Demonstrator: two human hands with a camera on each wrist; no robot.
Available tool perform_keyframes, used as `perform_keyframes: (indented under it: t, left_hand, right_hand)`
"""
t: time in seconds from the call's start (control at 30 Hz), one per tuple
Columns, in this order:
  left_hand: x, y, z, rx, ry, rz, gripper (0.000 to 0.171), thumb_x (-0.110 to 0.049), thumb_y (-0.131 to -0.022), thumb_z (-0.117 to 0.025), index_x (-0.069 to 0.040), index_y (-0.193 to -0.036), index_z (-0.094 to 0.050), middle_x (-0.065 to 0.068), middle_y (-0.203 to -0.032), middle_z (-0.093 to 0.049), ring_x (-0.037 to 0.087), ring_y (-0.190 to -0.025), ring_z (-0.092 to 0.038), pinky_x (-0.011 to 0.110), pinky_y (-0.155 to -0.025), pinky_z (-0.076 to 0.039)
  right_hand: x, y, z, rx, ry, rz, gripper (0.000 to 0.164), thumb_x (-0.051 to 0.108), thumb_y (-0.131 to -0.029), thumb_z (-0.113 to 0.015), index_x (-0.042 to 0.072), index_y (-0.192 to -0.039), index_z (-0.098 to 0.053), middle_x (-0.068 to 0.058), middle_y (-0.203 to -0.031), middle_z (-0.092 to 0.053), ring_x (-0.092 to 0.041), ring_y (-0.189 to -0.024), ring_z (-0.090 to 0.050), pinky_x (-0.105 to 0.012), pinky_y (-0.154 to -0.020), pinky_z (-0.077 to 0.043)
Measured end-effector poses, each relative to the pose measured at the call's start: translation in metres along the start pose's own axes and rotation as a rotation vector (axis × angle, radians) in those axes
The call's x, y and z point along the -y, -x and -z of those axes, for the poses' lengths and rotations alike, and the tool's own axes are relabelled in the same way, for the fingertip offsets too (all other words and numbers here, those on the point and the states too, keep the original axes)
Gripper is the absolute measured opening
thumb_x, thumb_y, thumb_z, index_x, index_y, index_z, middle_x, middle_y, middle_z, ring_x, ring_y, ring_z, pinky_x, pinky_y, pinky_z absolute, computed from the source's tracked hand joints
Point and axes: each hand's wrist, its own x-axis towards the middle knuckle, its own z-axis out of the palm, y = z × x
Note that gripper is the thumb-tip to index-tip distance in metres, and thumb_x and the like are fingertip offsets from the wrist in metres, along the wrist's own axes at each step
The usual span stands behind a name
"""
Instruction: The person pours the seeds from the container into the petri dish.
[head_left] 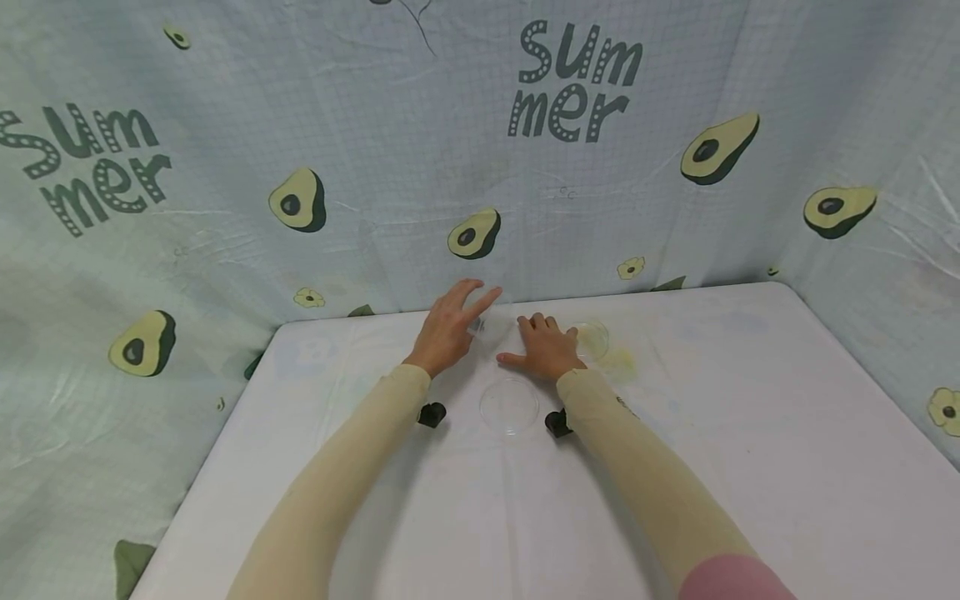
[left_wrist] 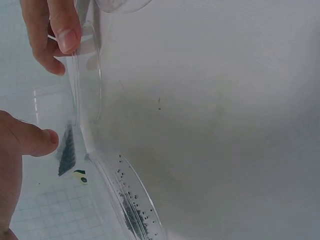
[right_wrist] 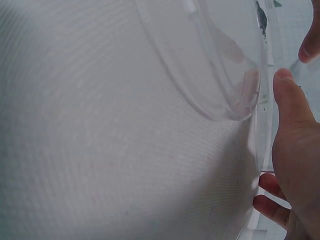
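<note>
My left hand [head_left: 446, 331] holds a clear cup tilted, with dark seed-like grains [left_wrist: 67, 155] gathered in its low corner; its thumb shows against the clear wall. To the right, my right hand [head_left: 550, 348] curves around a shallow clear dish [left_wrist: 91, 75], thumb on the near side and fingertips [right_wrist: 270, 207] by the far edge. Below my left hand in the left wrist view sits another clear dish [left_wrist: 156, 215], dotted with dark grains; the left arm hides it in the head view. A clear round dish [head_left: 510, 407] lies on the table between both wrists.
Beside my right hand stands a clear round dish [head_left: 594, 340] with a yellowish tint. A yellow patch [head_left: 619, 362] marks the white table [head_left: 750, 450]. A curtain printed with avocados [head_left: 474, 234] hangs along the back edge. Dark wrist devices [head_left: 432, 414] sit under the sleeves.
</note>
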Motion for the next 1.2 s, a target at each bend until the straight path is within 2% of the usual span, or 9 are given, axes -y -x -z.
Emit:
perform_keyframes:
  t: [0.37,0.67,0.9,1.2]
  left_hand:
    - [-0.0013,-0.0036,0.0011,0.018,-0.021,-0.005,0.086,0.003,-0.083,-0.068,-0.034,-0.15,-0.03,0.006,-0.151,-0.036,0.024,-0.145,-0.029,0.046,-0.113,-0.037]
    - [-0.001,-0.0067,-0.0016,0.025,-0.056,-0.055,0.084,0.004,-0.085,-0.066,-0.035,-0.15,-0.03,0.007,-0.15,-0.037,0.025,-0.144,-0.031,0.046,-0.114,-0.035]
    - [-0.0019,-0.0086,-0.0026,0.03,-0.081,-0.066,0.084,0.004,-0.085,-0.067,-0.036,-0.15,-0.03,0.007,-0.15,-0.036,0.026,-0.144,-0.032,0.046,-0.114,-0.035]
    - [0.0002,-0.0099,-0.0054,0.009,-0.095,-0.101,0.08,0.005,-0.087,-0.064,-0.034,-0.15,-0.032,0.007,-0.149,-0.038,0.027,-0.143,-0.033,0.044,-0.115,-0.034]
  right_hand:
    - [-0.0011,-0.0025,-0.0019,0.005,0.013,-0.002,0.092,0.074,-0.083,-0.051,0.012,-0.149,-0.034,-0.013,-0.142,-0.044,-0.031,-0.131,-0.041,-0.067,-0.101,-0.036]
    - [-0.0018,-0.0034,-0.0032,-0.006,0.007,0.004,0.092,0.072,-0.083,-0.053,0.011,-0.149,-0.034,-0.015,-0.142,-0.044,-0.032,-0.131,-0.042,-0.068,-0.101,-0.035]
    - [-0.0021,-0.0039,-0.0025,0.004,0.001,0.006,0.093,0.073,-0.083,-0.053,0.012,-0.15,-0.033,-0.014,-0.142,-0.044,-0.032,-0.132,-0.041,-0.068,-0.101,-0.035]
    - [-0.0008,-0.0024,0.0003,0.013,-0.001,0.002,0.093,0.073,-0.083,-0.052,0.012,-0.15,-0.032,-0.015,-0.143,-0.043,-0.033,-0.133,-0.04,-0.069,-0.102,-0.034]
